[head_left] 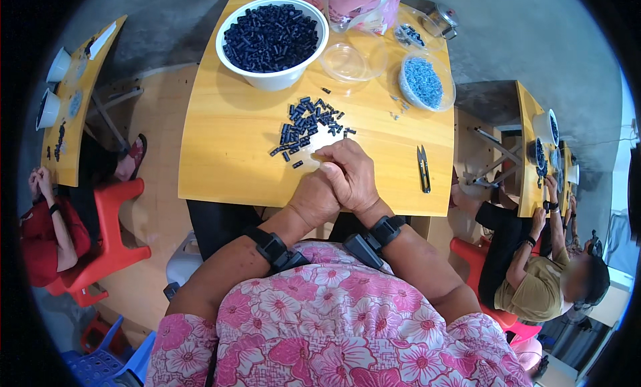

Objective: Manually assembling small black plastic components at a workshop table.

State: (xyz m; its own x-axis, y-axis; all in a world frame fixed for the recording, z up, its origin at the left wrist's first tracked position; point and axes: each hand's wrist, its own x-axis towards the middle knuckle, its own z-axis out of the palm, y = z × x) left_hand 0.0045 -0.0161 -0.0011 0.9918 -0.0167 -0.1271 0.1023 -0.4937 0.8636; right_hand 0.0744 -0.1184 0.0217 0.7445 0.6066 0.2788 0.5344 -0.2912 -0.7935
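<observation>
1. Head view: The left hand (314,199) and the right hand (350,176) are pressed together in the middle of the frame, at the near edge of the yellow table (220,153).
2. The right hand lies partly over the left. Both have curled fingers, but I cannot tell if they hold anything.
3. A little heap of dark bits (308,123) lies on the table just above the hands, close to the fingertips.
4. A white bowl (274,76) full of the same dark bits stands at the top.
5. A clear tub of blue bits (425,82) is at the upper right.
6. Small snips (423,168) lie right of the hands.
7. Other people sit at tables on the far left and far right.
</observation>
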